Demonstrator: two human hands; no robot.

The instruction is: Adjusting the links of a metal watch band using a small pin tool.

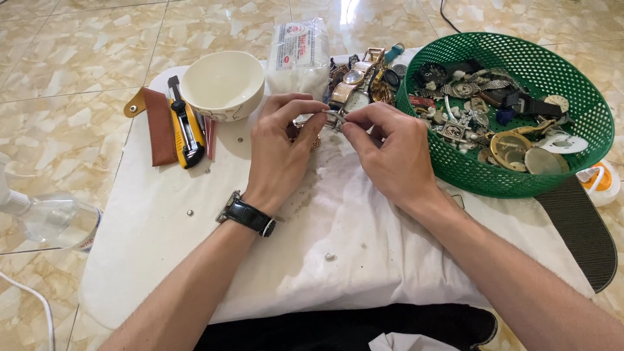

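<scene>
left hand (281,146) + right hand (385,151) both pinching a small metal watch part (333,119) over white cloth (364,240), catches dropped bits | green basket (520,110) of watch scrap at 2 o'clock, within reach | white bowl (222,84) at 10

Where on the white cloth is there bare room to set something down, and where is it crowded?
Bare: the white cloth between the forearms, below the left hand and right hand, save one small bead; also its left part below the yellow knife. Crowded: the far edge, with bowl, watches and green basket.
</scene>
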